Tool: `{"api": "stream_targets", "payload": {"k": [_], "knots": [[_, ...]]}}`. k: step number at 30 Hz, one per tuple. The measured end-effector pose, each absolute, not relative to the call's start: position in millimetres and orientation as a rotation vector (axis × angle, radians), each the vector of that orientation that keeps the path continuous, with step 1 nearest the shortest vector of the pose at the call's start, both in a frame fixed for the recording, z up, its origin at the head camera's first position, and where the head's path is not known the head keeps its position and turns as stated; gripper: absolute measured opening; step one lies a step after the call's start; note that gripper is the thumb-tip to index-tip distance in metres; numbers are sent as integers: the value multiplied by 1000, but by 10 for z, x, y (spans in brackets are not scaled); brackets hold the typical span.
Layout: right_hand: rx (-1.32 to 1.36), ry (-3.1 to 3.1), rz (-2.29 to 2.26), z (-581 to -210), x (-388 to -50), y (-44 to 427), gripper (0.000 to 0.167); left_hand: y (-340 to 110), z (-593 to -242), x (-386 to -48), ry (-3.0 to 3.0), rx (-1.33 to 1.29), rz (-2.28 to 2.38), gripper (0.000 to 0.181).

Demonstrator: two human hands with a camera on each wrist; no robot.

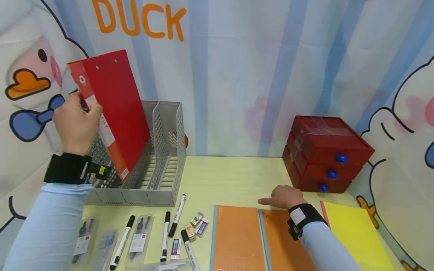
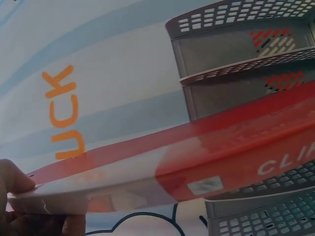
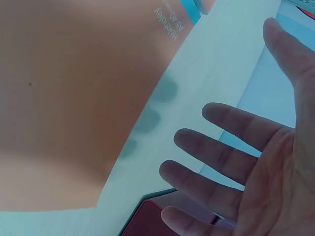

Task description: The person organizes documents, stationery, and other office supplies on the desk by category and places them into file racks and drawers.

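Observation:
In the head view my left hand (image 1: 77, 122) grips a red file folder (image 1: 116, 101) by its spine, thumb and fingers on its two sides. The folder stands tilted, its lower end within the grey perforated rack (image 1: 135, 197); whether it touches the bottom I cannot tell. The left wrist view shows my left hand (image 2: 29, 204) at one end of the folder (image 2: 197, 157). My right hand (image 1: 283, 197) is over the top edge of the orange notebooks (image 1: 237, 237), holding nothing; in the right wrist view its fingers (image 3: 216, 152) are spread beside a notebook (image 3: 83, 98).
Right of the rack, a red three-drawer box (image 1: 329, 150) with blue knobs stands at the back. A yellow notebook (image 1: 356, 233) lies at the right. Several markers (image 1: 123, 242), erasers (image 1: 201, 227) and clear cases (image 1: 139, 241) lie in front of the rack.

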State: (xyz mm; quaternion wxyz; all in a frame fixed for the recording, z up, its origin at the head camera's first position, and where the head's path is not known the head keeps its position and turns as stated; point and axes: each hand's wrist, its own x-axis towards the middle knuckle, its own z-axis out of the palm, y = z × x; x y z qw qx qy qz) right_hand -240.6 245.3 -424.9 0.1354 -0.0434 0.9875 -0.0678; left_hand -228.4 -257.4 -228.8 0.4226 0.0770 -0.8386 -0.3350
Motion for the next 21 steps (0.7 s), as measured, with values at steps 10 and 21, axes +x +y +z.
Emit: {"api": "stream_targets", "payload": {"k": [10, 21], "knots": [[-167, 2858, -238, -4214, -2382, 2446, 72, -2587, -2718, -2442, -2073, 219, -909, 46], [-164, 2853, -268, -4279, -2381, 2434, 70, -2565, -3037, -2409, -2032, 223, -951, 45]]}}
